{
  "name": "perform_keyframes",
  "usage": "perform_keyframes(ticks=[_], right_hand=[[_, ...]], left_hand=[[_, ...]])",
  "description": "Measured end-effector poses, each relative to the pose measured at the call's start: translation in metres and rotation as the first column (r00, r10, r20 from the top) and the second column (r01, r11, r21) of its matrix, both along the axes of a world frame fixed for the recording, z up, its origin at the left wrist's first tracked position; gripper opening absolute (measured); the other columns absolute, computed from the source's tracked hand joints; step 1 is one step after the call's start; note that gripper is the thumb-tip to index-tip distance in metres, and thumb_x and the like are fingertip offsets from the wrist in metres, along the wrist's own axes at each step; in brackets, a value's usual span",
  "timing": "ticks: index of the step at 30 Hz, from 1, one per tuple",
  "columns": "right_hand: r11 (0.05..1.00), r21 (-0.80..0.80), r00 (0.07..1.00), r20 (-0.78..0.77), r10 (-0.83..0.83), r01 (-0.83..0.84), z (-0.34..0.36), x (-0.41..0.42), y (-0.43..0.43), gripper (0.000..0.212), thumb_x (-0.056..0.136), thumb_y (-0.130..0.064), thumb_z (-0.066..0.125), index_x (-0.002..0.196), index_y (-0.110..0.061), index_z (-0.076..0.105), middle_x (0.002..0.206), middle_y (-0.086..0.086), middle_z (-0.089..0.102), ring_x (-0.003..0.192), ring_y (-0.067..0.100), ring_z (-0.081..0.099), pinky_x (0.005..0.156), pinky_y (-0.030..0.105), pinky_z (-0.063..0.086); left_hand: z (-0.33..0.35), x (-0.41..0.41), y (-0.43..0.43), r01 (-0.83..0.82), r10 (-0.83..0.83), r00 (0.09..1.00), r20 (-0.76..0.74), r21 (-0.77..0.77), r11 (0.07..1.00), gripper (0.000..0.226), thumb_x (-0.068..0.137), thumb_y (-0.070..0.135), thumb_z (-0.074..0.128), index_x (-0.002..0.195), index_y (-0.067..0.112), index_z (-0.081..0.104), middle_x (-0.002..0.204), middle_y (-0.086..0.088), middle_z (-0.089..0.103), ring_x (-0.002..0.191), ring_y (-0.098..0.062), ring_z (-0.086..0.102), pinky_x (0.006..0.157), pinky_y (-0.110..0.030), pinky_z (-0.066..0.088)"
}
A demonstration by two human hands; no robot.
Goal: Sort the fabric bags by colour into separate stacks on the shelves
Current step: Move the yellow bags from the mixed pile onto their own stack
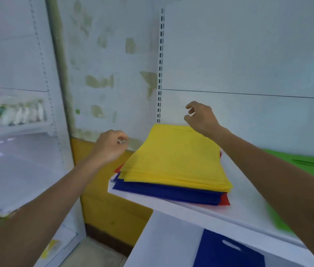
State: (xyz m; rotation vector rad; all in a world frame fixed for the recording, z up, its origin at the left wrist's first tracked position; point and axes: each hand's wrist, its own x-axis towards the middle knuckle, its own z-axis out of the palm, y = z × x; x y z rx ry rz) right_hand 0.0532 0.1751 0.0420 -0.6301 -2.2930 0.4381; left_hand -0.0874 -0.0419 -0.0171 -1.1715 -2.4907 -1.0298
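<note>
On the white shelf (248, 207), yellow bags (175, 160) stacked over blue bags (167, 192) and red bags (225, 200) are seen between the empty hands, the left hand (109, 146) curled closed, the right hand (200, 118) loosely spread.

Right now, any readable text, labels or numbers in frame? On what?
No legible text anywhere.
Too blurred to read: the white-and-green packets on the left white metal shelf.
Plain, no print visible: the yellow fabric bags, dark blue fabric bags, green fabric bag.
</note>
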Motion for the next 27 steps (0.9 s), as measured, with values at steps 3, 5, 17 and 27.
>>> perform_keyframes(ticks=[3, 5, 17, 27], right_hand=[[0.988, -0.053, 0.989, -0.008, -0.146, 0.146, -0.011, 0.015, 0.022, 0.035, 0.087, -0.017, 0.056, 0.121, -0.009, 0.054, 0.116, 0.011, 0.059, 0.105, 0.026, 0.056, 0.088, 0.038, 0.048], [0.955, -0.100, 0.960, 0.046, -0.277, 0.280, -0.026, 0.024, 0.029, 0.035, 0.088, -0.019, 0.055, 0.121, -0.007, 0.053, 0.119, 0.014, 0.058, 0.109, 0.029, 0.054, 0.090, 0.036, 0.045], [0.724, -0.147, 0.735, 0.241, -0.634, 0.674, -0.099, 0.022, 0.012, 0.037, 0.094, -0.027, 0.051, 0.116, 0.002, 0.048, 0.122, 0.020, 0.049, 0.113, 0.034, 0.047, 0.081, 0.033, 0.039], [0.687, 0.040, 0.686, 0.032, -0.727, 0.726, -0.102, 0.025, 0.008, 0.015, 0.092, -0.017, 0.055, 0.098, -0.004, 0.054, 0.100, 0.015, 0.062, 0.091, 0.032, 0.057, 0.065, 0.033, 0.039]], left_hand=[[-0.010, -0.016, 0.036, 0.037, -0.031, 0.998, 0.056, -0.110, 0.993, 0.033, 0.092, 0.032, 0.050, 0.115, 0.009, 0.055, 0.108, -0.006, 0.059, 0.095, -0.022, 0.056, 0.081, -0.034, 0.044], [-0.018, -0.025, 0.057, 0.066, -0.048, 0.994, 0.095, -0.200, 0.978, 0.033, 0.091, 0.044, 0.048, 0.090, 0.012, 0.052, 0.083, -0.001, 0.051, 0.077, -0.019, 0.051, 0.071, -0.033, 0.041], [-0.050, -0.053, 0.093, 0.229, -0.231, 0.972, 0.033, 0.057, 0.972, 0.032, 0.080, 0.033, 0.068, 0.056, 0.016, 0.054, 0.064, -0.006, 0.053, 0.060, -0.021, 0.053, 0.051, -0.028, 0.037], [-0.049, -0.043, 0.092, 0.179, -0.155, 0.957, -0.247, 0.078, 0.981, 0.020, 0.092, 0.025, 0.056, 0.098, 0.006, 0.056, 0.081, -0.011, 0.065, 0.076, -0.027, 0.062, 0.055, -0.030, 0.041]])
